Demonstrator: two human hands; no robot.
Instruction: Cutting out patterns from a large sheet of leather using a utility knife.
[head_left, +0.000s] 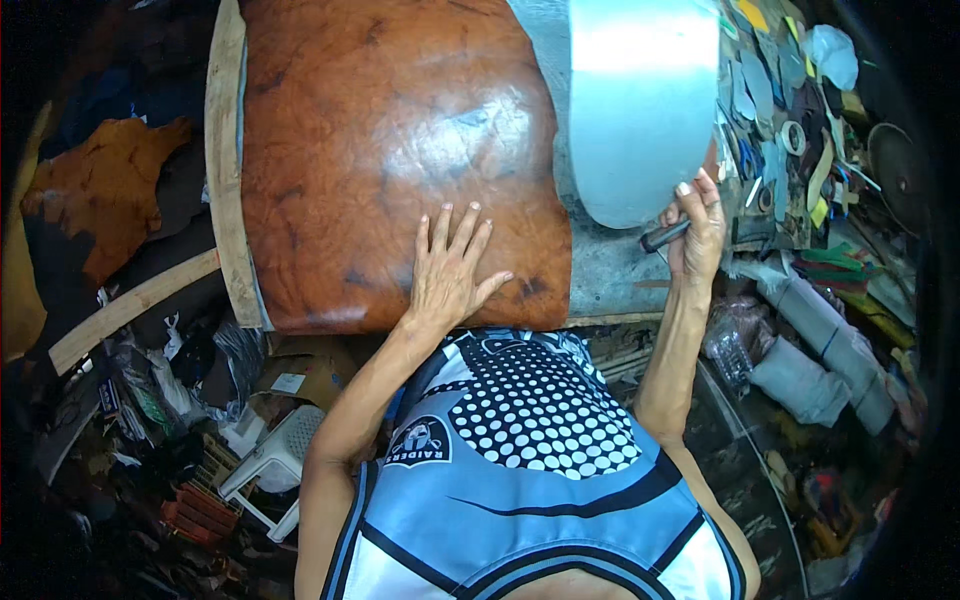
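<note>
Flatly, a left hand (452, 275) rests with fingers spread, gripping nothing, on a large brown leather piece (395, 170), while the right hand (697, 235) curls around a dark-handled tool (664, 236) beside it. The leather lies smoothed out beneath and beyond the left hand, whole, its right edge wavy; no cut or drawn line can be made out on it, so the work looks to be at an early stage: spreading done, most handling of the surface apparently left. Just beyond the right hand, its fingertips close to the rim, a pale grey round-ended sheet (640, 140) lies beside the leather; whether the fingers touch it cannot be told. Bare worktop (608, 285) shows between the two hands. Past the left hand, a wooden strip (228, 180) runs along the leather's far side, with an orange-brown hide (115, 195) farther out. Beyond the right hand, cut scraps (770, 90) and a tape roll (793, 137) crowd the surface; wrapped rolls (820, 345) lie nearer the body. Nothing sits on the leather except the left hand; the grey sheet and scraps narrow the room at right.
</note>
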